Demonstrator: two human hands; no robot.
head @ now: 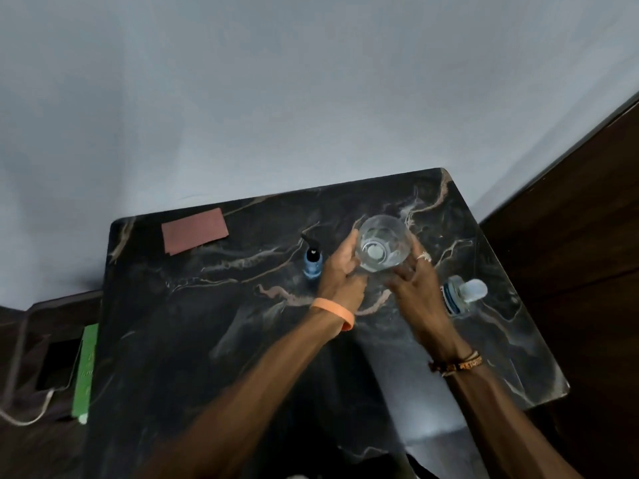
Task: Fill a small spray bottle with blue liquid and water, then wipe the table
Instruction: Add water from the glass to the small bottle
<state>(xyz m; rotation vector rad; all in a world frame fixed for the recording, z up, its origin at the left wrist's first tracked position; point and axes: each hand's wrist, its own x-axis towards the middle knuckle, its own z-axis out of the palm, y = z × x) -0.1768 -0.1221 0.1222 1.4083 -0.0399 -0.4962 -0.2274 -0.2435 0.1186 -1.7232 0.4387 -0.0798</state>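
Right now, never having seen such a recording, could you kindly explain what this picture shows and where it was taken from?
There is no machine here: a person works with bare hands, and the one picture comes from a camera worn on the head, looking down. The left hand, with an orange wristband, and the right hand both curl their fingers round a clear glass holding clear liquid, above a dark marbled table. On the table are a small blue bottle with a black top, a reddish cloth and, at the right, a blue-labelled bottle with a pale cap.
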